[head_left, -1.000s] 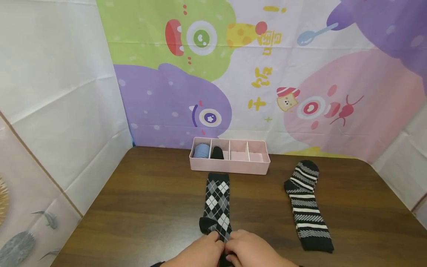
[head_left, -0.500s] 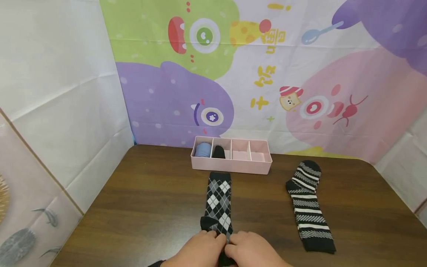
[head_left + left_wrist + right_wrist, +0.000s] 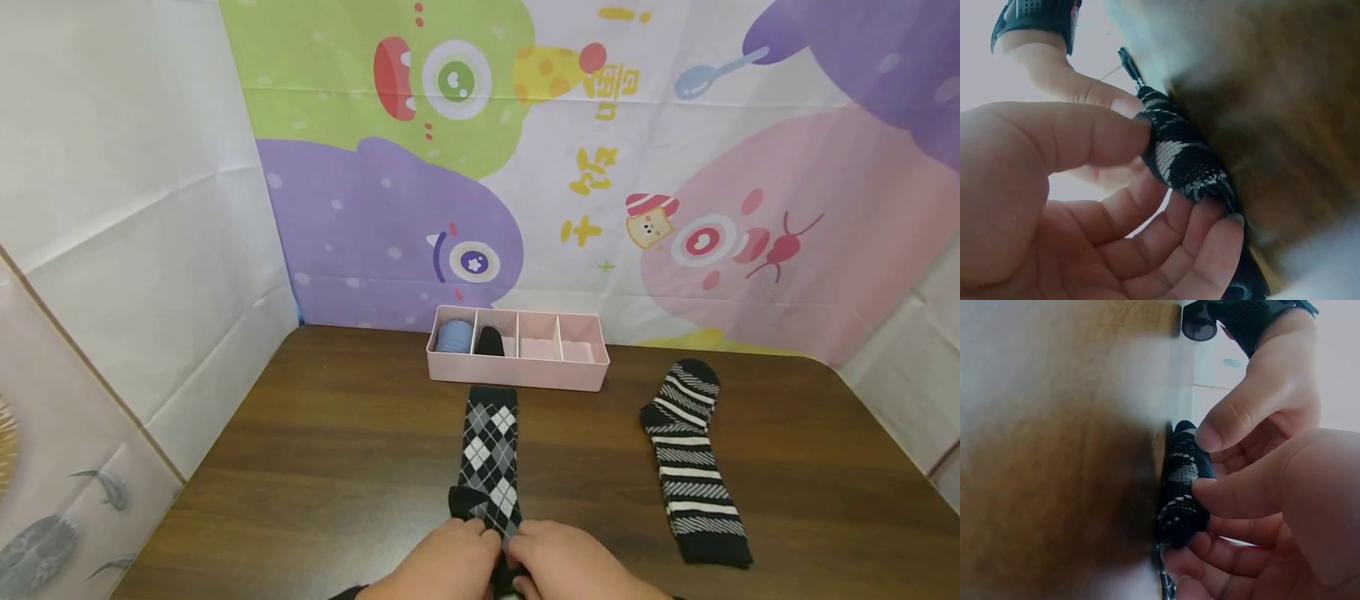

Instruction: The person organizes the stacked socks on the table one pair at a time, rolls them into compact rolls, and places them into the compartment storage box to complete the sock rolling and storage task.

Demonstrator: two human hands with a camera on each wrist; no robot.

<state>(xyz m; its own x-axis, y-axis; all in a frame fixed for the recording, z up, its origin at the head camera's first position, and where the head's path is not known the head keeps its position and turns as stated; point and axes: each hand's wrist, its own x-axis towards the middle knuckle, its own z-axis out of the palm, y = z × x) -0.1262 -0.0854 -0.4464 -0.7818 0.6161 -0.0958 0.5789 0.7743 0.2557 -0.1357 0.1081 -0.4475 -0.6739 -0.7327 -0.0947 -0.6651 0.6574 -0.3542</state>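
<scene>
Head view: black, grey and white argyle knit sock (image 3: 491, 450) is lying lengthwise on the brown wood-grain table (image 3: 337, 467). Its black cuff is pointing at the long pink four-compartment box (image 3: 517, 373) and stopping just short of it; the black heel patch is bulging left. Left hand (image 3: 450, 560) and right hand (image 3: 566, 562) are meeting over the sock's near end; the exact grip is partly hidden here. Black-and-white striped knit sock (image 3: 697, 475) is lying flat, well apart, on the right. Light-blue rounded fabric bundle (image 3: 454, 337) is sitting in the leftmost compartment, black rounded bundle (image 3: 490, 342) in the next one over.

Left wrist view: left hand is pinching the thick bundled end (image 3: 1175, 147) of the argyle sock, thumb pressing one side, fingers curling under the other. Right thumb is showing farther along the same bundle.

Right wrist view: right hand is doing likewise, narrow grip, thumb opposite curled fingers. Bundle is sitting right at the tabletop. Left hand is showing beyond, thumb tip on the sock, dark strap (image 3: 1250, 328) at its wrist.

My read: step in hand is rolling the sock from toe toward cuff, early on, most of the length lying flat. Next move is calling for even pressure from both hands, so the roll is staying tight and straight past the heel.
</scene>
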